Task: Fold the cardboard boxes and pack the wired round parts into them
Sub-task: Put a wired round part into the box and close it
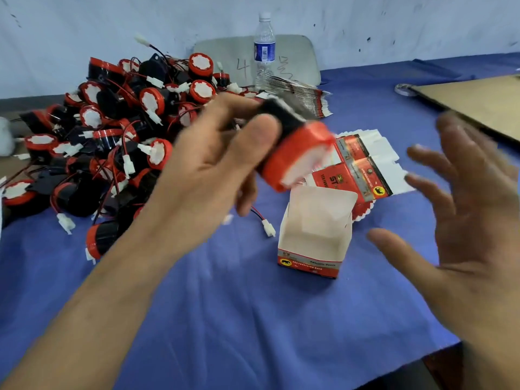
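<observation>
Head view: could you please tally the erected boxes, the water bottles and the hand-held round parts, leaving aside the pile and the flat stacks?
open box: 1
water bottle: 1
round part in the grip of the left hand: 1
Total: 3

Plain blue cloth (225, 319). Red-rimmed pile (107, 130) — black bodies, white faces, red-black wires, white plugs. Red, black, white part (295, 156). White-lined box (309, 249), red base, grey band, yellow disc with black animal. Red, grey, white flats (363, 164). Clear bottle (264, 49) — blue label, white cap. Pale wall (84, 23), dark specks.
</observation>
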The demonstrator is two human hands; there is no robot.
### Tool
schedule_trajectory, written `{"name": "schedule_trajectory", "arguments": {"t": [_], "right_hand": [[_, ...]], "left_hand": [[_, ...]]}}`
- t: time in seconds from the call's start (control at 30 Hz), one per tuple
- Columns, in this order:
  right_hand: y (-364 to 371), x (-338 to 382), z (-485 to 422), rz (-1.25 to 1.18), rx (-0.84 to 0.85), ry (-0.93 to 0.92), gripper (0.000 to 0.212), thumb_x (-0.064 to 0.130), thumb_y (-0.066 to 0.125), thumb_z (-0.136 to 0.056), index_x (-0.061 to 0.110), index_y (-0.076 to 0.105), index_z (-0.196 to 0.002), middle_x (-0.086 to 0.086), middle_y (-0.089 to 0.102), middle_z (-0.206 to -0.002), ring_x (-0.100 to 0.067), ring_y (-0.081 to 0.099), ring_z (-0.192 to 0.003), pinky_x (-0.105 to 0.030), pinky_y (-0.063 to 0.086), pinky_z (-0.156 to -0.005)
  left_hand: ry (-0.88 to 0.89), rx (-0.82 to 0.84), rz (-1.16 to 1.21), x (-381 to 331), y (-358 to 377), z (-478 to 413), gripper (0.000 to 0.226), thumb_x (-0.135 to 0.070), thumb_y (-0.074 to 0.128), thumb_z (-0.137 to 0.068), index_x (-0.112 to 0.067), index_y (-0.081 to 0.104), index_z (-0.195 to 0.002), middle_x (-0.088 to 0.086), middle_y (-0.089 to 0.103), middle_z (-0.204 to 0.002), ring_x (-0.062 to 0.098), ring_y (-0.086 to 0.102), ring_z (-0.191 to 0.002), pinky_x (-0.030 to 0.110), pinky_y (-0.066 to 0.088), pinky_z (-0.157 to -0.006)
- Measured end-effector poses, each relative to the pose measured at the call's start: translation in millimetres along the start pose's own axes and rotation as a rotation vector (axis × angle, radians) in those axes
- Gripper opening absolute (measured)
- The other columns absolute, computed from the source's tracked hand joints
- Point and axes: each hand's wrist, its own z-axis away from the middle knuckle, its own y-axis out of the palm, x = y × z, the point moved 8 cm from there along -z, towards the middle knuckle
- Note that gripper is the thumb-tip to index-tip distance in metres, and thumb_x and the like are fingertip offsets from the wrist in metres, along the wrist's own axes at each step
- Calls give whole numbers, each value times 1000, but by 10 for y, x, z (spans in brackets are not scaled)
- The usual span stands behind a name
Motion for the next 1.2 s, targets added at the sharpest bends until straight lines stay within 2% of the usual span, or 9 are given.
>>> {"name": "schedule_trajectory", "arguments": {"t": [0.13,0.27,0.37,0.53,0.73,0.83,0.93,1.07,1.2], "right_hand": [[283,385,-195,255,127,-235,60,19,73,-82,34,50,-136,9,38,-142,-15,46,-128,-25,36,-105],[293,218,-149,305,82,-136,51,23,77,-77,17,55,-123,-3,52,-122,-7,50,-115,-10,37,-96],[264,-4,-59,319,76,52,51,39,72,-71,19,59,-116,7,57,-105,-4,55,-94,-2,37,-80],[512,-136,6,556,223,31,37,37,67,-69,10,69,-94,1,70,-85,-27,62,-80,-31,49,-72],[786,-335,102,750,507,40,26,25,75,-63,10,75,-85,-9,68,-74,-34,63,-65,-45,46,-66],[906,-353,108,756,670,38,27,27,70,-79,16,72,-104,-10,63,-96,-34,62,-86,-46,38,-82],[956,-423,147,784,789,73,39,39,40,-98,32,46,-135,-1,37,-127,-22,46,-115,-34,18,-98],[957,-437,119,777,819,78,24,44,38,-99,24,35,-112,6,47,-120,-18,49,-116,-32,20,-101],[1017,-473,126,779,852,21,27,49,38,-99,25,42,-112,12,55,-120,-14,46,-120,-31,16,-102]], "left_hand": [[-150,285,-93,80,491,-56,27,-48,49,-95,-24,58,-104,-9,54,-51,12,45,-36,17,34,-37],[-386,225,-28,365,396,7,33,-42,51,-89,-24,60,-115,-5,63,-65,12,45,-35,14,33,-38],[-320,232,-274,421,142,70,13,-25,64,-90,-29,64,-102,-11,70,-64,3,49,-41,12,39,-43],[73,274,-770,221,85,77,3,-19,73,-82,-22,74,-80,-17,59,-61,-12,52,-61,4,36,-61],[33,448,-1123,521,529,132,23,-36,46,-99,-28,64,-109,-5,53,-109,21,57,-95,40,48,-77],[65,473,-1143,515,634,115,23,-35,44,-100,-28,65,-106,-4,51,-108,25,58,-91,37,47,-69],[43,561,-1117,570,682,59,22,-29,49,-98,-24,69,-104,-3,55,-103,24,58,-95,42,48,-77],[-83,509,-1117,568,408,-39,19,-33,61,-93,-29,65,-110,-12,59,-87,11,49,-84,35,46,-86],[-97,321,-957,308,164,-59,5,-31,73,-82,-30,68,-83,-20,56,-68,4,52,-74,14,37,-69]]}}
